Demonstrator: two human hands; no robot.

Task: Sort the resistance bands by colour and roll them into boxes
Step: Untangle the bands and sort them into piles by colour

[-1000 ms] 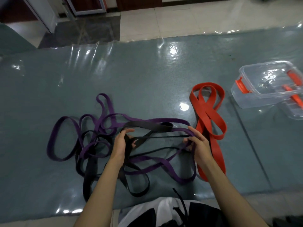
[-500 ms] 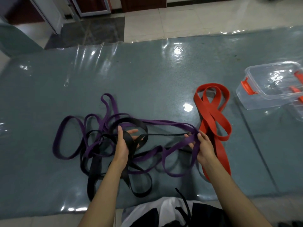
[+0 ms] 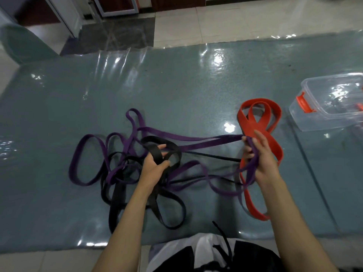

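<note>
The left hand [image 3: 155,165] has its fingers and thumb curled round a wide black band [image 3: 157,154], which loops over the palm and trails down toward the near edge of the mat [image 3: 196,91]. The right hand [image 3: 261,156] has its fingers partly bent and pinches a purple band [image 3: 196,139]. Strands of it run taut from that hand leftward across the mat, and more purple hangs over the palm and drops below the wrist.

Between the two hands a thin black strand [image 3: 214,156] stretches nearly straight. To the left of the left hand the purple and black bands lie tangled together in overlapping loops, the largest purple loop lying nearest the mat's left edge. Black loops sprawl toward the near edge, just ahead of the person's lap.

A red band [image 3: 259,118] lies apart from the tangle, folded on itself in a figure-eight behind and under the right hand. Its lower end reaches toward the near edge.

Near the right edge of the mat stands a clear plastic box [image 3: 330,99] with an orange latch [image 3: 303,102]; it is cut off by the picture's edge. The mat is shiny and grey-green, laid on a tiled floor [image 3: 245,18].

No writing or labels can be read.
</note>
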